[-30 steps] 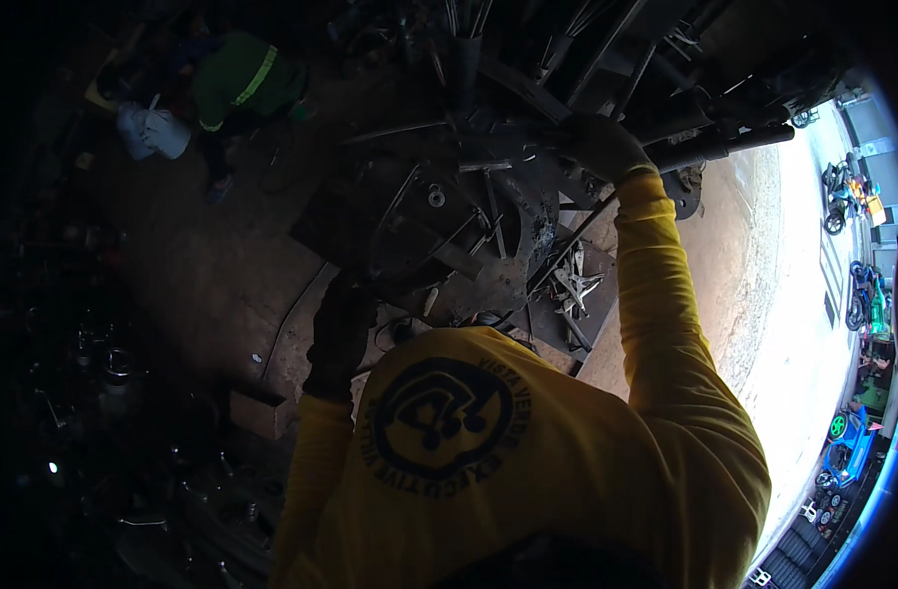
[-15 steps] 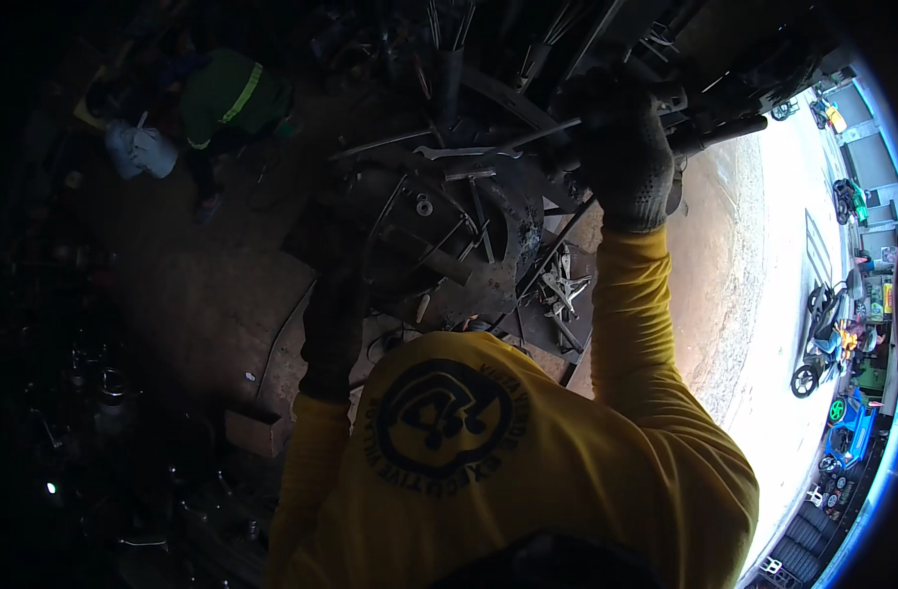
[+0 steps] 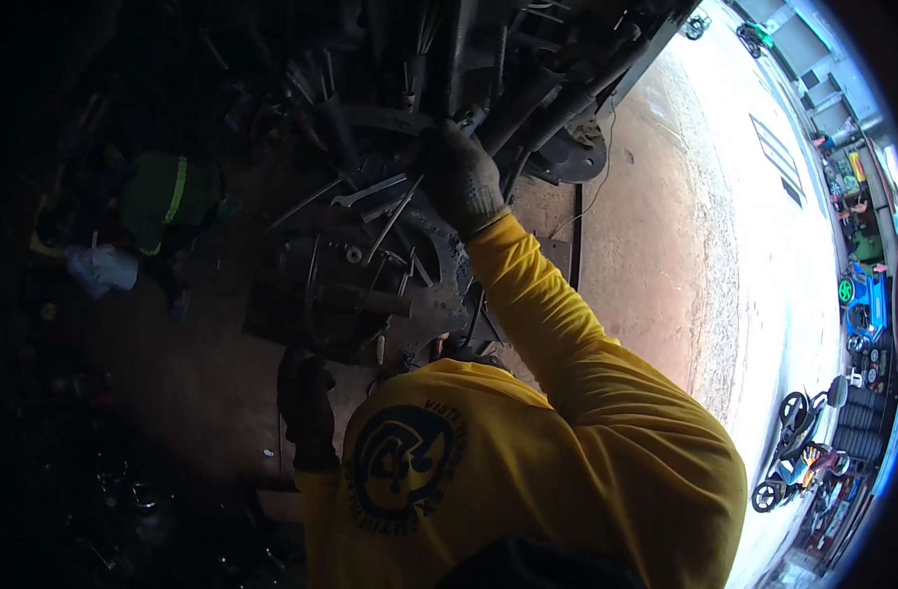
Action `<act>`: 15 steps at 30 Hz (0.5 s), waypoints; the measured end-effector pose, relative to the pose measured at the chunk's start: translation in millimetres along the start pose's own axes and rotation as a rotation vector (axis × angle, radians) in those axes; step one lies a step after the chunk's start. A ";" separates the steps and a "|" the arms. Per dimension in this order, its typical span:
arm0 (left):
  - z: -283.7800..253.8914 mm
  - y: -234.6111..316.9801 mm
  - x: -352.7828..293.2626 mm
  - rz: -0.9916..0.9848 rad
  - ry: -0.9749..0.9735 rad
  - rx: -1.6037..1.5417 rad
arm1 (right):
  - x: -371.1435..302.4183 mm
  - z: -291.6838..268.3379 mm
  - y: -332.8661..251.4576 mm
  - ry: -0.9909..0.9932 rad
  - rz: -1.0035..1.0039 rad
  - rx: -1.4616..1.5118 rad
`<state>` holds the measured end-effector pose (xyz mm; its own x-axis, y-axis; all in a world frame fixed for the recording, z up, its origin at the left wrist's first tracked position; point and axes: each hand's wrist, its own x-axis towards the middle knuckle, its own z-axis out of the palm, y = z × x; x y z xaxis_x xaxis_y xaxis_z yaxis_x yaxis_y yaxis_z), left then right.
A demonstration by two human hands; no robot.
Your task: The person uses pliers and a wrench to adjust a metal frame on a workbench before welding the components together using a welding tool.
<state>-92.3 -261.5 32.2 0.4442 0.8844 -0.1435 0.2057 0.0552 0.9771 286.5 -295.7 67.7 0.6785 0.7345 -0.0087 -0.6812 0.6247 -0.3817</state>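
My right hand (image 3: 466,185), in a dark knitted glove, is closed around a thin metal rod (image 3: 394,220) above the far right of the dark metal work table (image 3: 434,265). The rod slants down to the left from my fist. My left hand (image 3: 308,401), also in a dark glove, is low at the table's near left edge; shadow hides its fingers. On the table are an open-ended wrench (image 3: 367,189), a small metal ring (image 3: 354,254), a short thick pipe (image 3: 363,298) and several bars.
Upright rods and thick pipes (image 3: 591,93) crowd the far side. A person in a dark green shirt with a bright stripe (image 3: 174,206) bends at the left. On the right, brown floor (image 3: 645,255) leads to a sunlit road with a motorcycle (image 3: 797,447).
My right hand has moved left in the view, the rod now pointing more steeply down toward the table. My left hand appears lower and farther left. The whole view has shifted.
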 end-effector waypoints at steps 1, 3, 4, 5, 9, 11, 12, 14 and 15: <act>-7.6 -9.8 2.9 0.006 -0.012 0.013 | -7.8 7.7 5.1 0.086 -0.025 -0.108; -13.9 -24.5 12.0 0.134 -0.009 0.118 | -20.8 19.3 4.6 0.132 -0.037 -0.132; -15.2 -28.5 16.7 0.259 0.017 0.203 | -26.2 20.0 2.2 0.145 -0.049 -0.166; -16.0 -30.7 23.3 0.383 0.052 0.282 | -31.6 16.9 1.2 0.159 -0.056 -0.202; -16.2 -25.6 63.1 0.644 0.005 0.678 | -62.0 -2.6 -7.0 0.190 -0.047 -0.275; -6.1 -2.5 68.7 0.642 -0.061 0.676 | -83.0 1.9 -12.4 0.289 0.005 -0.274; -1.0 11.8 68.0 0.648 -0.104 0.725 | -94.2 3.8 -15.0 0.339 0.031 -0.272; 12.0 38.6 64.9 0.669 -0.194 0.813 | -116.4 5.8 -17.1 0.430 0.043 -0.362; 12.9 37.7 69.5 0.661 -0.198 0.829 | -126.0 6.6 -16.8 0.475 0.052 -0.405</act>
<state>-42.4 -203.9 57.1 0.8017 0.5292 0.2780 0.3671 -0.8029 0.4696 210.6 -397.0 81.3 0.7586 0.5055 -0.4111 -0.6218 0.3730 -0.6887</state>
